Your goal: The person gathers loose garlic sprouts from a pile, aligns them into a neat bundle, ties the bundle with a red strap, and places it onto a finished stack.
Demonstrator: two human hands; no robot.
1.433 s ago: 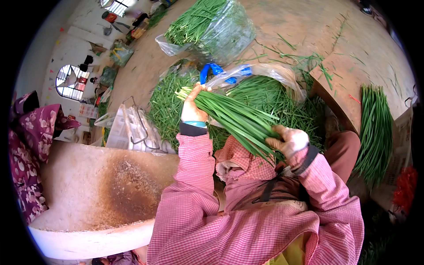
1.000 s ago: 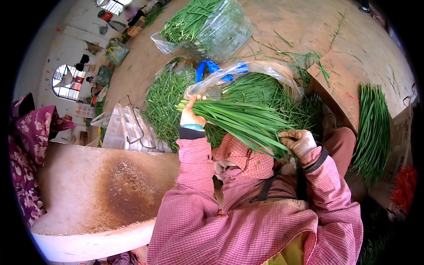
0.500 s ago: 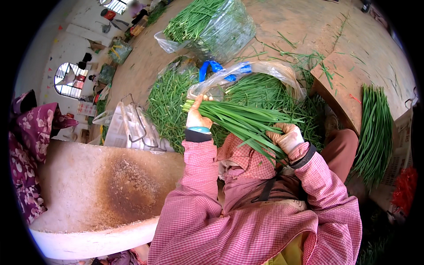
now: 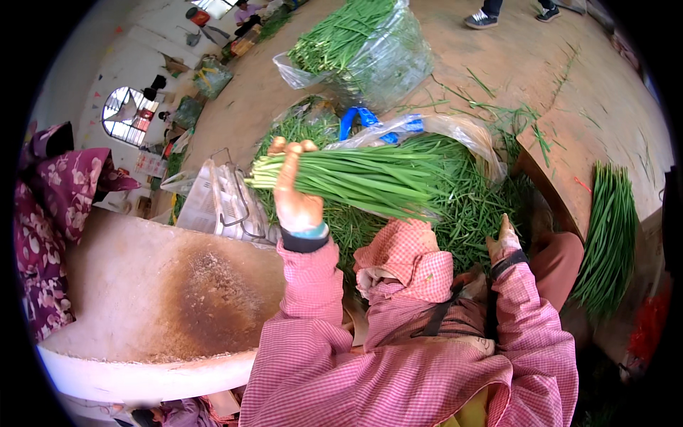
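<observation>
A bunch of garlic chives [image 4: 370,176], long and green with pale cut ends to the left, lies across in front of me. My left hand [image 4: 297,196] grips it near those pale ends, fingers wrapped round it. The leaf tips reach right over loose greens [image 4: 462,228] piled in a clear plastic bag [image 4: 486,148]. Lower and to the right, my right hand [image 4: 504,245] is apart from the bunch, a finger stretched out and nothing in it, near the edge of the pile.
A bagged heap of chives [image 4: 356,43] stands ahead. To the right, another bunch [image 4: 608,235] rests beside a brown board [image 4: 562,171]. On the left are a white crate [image 4: 213,203] and a stained, pale curved surface [image 4: 156,285]. Another person's shoes [image 4: 482,20] show far off.
My right hand has let go of the leafy end and moved down and right. My left hand has carried the chives slightly left; the bunch now lies more level. Another person's legs have come into view.
</observation>
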